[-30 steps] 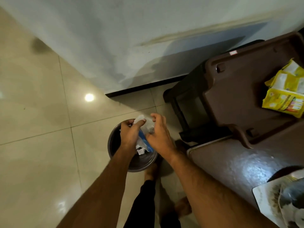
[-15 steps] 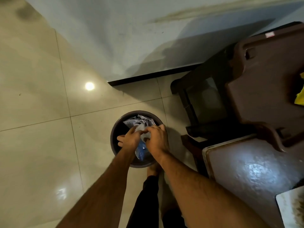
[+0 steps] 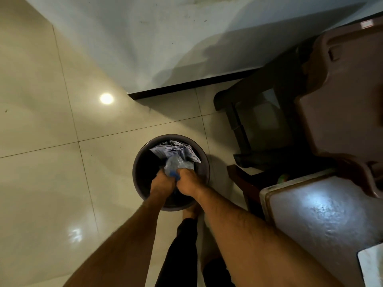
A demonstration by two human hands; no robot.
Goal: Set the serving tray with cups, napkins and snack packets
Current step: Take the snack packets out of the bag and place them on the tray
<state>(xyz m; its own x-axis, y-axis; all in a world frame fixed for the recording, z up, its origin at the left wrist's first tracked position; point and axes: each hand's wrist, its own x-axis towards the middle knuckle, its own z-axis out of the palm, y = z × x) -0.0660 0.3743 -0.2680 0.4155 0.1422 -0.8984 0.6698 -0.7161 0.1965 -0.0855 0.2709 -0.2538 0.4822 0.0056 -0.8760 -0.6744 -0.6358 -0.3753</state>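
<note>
A round dark waste bin (image 3: 138, 160) stands on the tiled floor below me. My left hand (image 3: 162, 184) and my right hand (image 3: 189, 182) are both inside its mouth, side by side, closed on a crumpled clear plastic wrapper with a blue part (image 3: 176, 165). Crumpled white paper (image 3: 176, 150) lies against the bin's far wall. A corner of the pale serving tray (image 3: 372, 266) shows at the bottom right on the table. No cups, napkins or snack packets are in view.
A glossy brown table (image 3: 321, 220) fills the lower right. A brown plastic chair (image 3: 339, 104) stands behind it near the white wall (image 3: 165, 38). My legs and bare feet (image 3: 188, 214) are just below the bin. Pale floor tiles (image 3: 51, 183) stretch to the left.
Both hands moved down from above the bin's rim into the bin, pressing the wrapper lower. The view tilted down and left, so the yellow packets on the chair left the frame.
</note>
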